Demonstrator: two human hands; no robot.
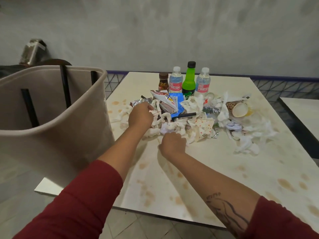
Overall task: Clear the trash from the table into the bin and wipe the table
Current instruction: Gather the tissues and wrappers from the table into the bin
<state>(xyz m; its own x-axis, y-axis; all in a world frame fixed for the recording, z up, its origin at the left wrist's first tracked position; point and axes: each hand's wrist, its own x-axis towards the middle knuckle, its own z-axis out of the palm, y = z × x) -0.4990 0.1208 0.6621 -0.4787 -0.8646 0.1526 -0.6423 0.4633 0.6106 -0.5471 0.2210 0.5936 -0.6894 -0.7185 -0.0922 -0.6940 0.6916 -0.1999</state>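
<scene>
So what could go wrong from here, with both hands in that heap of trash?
Dragging the heap could knock over the bottles standing right behind it. Loose tissues in the left hand might drop short of the bin beside the table. The tipped paper cup may dribble leftovers onto it.

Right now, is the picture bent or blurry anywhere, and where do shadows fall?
Head view: the wide lens bows the bin and table edges; the left hand and right hand, grasping tissues, cast soft shadows toward the camera; the water bottle labels read sharp; no glare.
</scene>
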